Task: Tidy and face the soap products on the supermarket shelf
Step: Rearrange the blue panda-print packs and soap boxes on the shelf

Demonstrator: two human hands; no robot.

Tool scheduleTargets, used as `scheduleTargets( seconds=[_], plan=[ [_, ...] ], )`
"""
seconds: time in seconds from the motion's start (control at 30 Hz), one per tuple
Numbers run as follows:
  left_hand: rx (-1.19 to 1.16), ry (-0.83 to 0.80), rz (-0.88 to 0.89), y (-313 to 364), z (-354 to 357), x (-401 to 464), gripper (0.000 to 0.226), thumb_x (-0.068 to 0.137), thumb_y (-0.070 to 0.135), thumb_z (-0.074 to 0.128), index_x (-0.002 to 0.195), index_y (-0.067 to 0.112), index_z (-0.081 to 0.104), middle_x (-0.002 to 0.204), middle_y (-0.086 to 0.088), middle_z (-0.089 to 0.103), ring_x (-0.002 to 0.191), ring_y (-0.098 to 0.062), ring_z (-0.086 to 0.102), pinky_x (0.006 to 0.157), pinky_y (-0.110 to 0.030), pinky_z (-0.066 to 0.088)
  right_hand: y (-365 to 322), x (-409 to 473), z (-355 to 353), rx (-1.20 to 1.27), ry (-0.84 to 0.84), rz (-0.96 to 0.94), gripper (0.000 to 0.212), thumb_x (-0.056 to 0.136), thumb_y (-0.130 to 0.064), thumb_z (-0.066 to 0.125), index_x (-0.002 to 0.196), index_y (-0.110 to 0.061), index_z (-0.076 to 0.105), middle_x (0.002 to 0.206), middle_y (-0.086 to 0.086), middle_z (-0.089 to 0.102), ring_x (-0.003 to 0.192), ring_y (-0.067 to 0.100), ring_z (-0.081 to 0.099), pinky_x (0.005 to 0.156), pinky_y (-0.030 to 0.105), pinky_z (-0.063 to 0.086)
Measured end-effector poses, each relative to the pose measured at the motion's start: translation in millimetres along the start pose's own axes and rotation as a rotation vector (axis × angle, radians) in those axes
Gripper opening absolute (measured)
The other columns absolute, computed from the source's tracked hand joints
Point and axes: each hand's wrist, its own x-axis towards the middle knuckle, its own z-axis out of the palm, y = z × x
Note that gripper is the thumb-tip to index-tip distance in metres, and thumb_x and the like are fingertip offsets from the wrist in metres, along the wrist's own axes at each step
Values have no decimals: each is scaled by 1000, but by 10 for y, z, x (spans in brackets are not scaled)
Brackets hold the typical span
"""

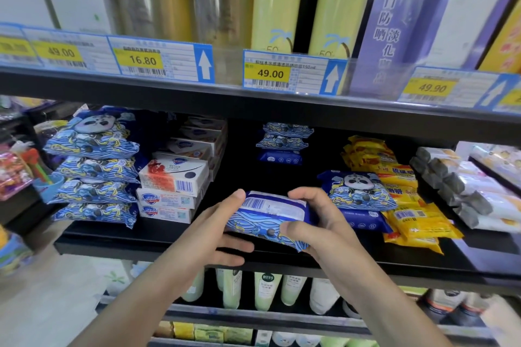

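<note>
I have both hands, left hand (229, 222) and right hand (307, 222), clamped on the blue soft pack (267, 220); it looks light and squashy, so I'd hold its ends, at 9 and 3 o'clock.

This is a shop, a supermarket aisle of toiletries. A black metal shelf (253, 98) crosses the view, and its front edge carries a row of printed price tags (269, 74) with yellow price boxes, barcodes and blue arrows pointing up. Above that shelf stand tall sunscreen cans (277, 0) and boxed goods. Below it lie stacked soap boxes (174, 177), blue wipe packs (93, 146) and yellow packets (400, 186), many alike, and lower still, rows of bottles (263, 290).
</note>
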Motion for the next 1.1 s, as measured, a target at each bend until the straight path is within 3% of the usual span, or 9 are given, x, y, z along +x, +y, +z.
scheduleTargets(
  seconds=[0.13,0.37,0.53,0.63,0.73,0.8,0.93,1.0,1.1],
  plan=[
    [-51,-67,-56,94,24,-4,61,69,79,73,110,35,80,115,-4,80,104,-25,78,78,-36,65,40,-6,-12,-52,-53,-90,65,68,-11,80,122,-42,62,116,-11,69,109,13,70,87,31,59],
    [-26,-95,-33,106,61,-8,45,87,51,80,121,21,76,116,-2,79,109,-16,76,84,-34,64,79,-53,-14,-149,-181,-155,93,75,-1,77,145,-52,44,137,-2,48,119,22,64,86,38,60],
    [33,-94,17,91,62,-22,33,95,38,74,124,23,72,115,-1,80,108,-16,76,84,-28,63,83,-118,16,-203,-228,-214,113,78,4,75,150,-65,21,142,-41,34,122,18,64,86,41,62],
    [49,-70,54,57,76,-29,32,96,35,74,125,24,69,114,1,80,106,-17,77,84,-28,63,81,-144,12,-254,-202,-207,119,77,-4,78,147,-73,11,149,-48,19,121,15,66,84,37,62],
    [69,-37,95,23,89,-25,33,94,31,76,126,25,66,113,2,80,104,-17,77,85,-32,62,71,-166,5,-284,-143,-188,113,73,-34,86,143,-78,9,155,-43,13,134,13,55,101,42,56],
    [72,-20,139,6,94,-32,33,94,30,77,125,30,66,114,4,79,103,-15,77,81,-29,63,50,-168,8,-256,-90,-144,110,67,-53,86,142,-79,10,155,-41,18,138,9,51,105,40,54],
    [34,18,233,-15,101,-50,30,92,26,80,115,39,67,114,6,79,103,-14,77,85,-30,59,-32,-141,-5,-159,39,-36,106,69,-73,81,150,-67,13,136,-36,47,108,0,69,86,27,59],
    [1,26,291,-9,102,-38,31,88,25,84,109,41,69,115,4,79,106,-16,76,92,-36,57,-75,-110,-33,-146,66,18,98,70,-72,72,153,-57,22,124,-24,64,99,7,74,85,37,62],
    [-22,32,368,-2,104,-28,37,78,28,84,106,47,69,116,6,78,108,-13,75,87,-29,61,-140,-84,-33,-67,49,143,87,66,-77,71,144,-47,45,112,-13,76,91,28,77,73,41,63]
  ],
)
